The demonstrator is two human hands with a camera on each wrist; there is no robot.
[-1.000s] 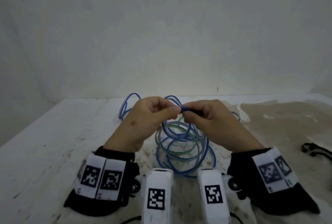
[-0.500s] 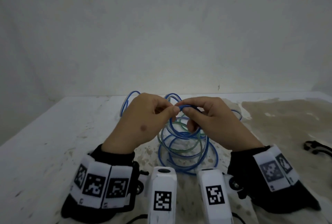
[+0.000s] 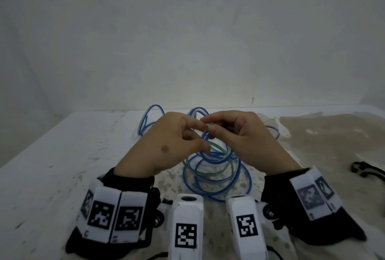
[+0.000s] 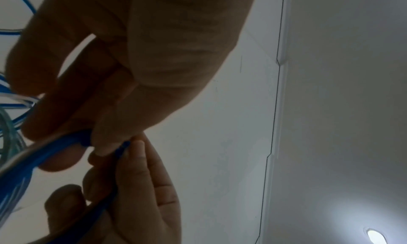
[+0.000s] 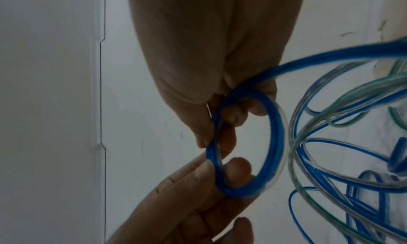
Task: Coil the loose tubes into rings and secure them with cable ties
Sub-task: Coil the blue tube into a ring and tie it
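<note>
A tangle of loose blue tubes (image 3: 216,178) with a green-tinted tube (image 3: 217,148) woven through it lies on the white table (image 3: 62,166). Both hands hover just above the tangle, fingertips meeting. My left hand (image 3: 203,137) and right hand (image 3: 208,124) each pinch one blue tube. In the right wrist view that tube is bent into a small blue loop (image 5: 275,143); the right hand (image 5: 218,108) grips its top and the left hand (image 5: 220,167) grips its bottom. The left wrist view shows the same blue tube (image 4: 72,143) pinched under the left fingers.
Black cable ties (image 3: 363,169) lie at the table's right edge. A brownish stain (image 3: 323,134) covers the right part of the tabletop. A plain wall (image 3: 187,40) stands right behind the table. More blue loops (image 3: 151,118) rise behind the left hand.
The tube end, pinched nearly straight between both hands, is now curled into a small loop. My left thumb has dropped away from the index finger. Both hands have shifted slightly away from me.
</note>
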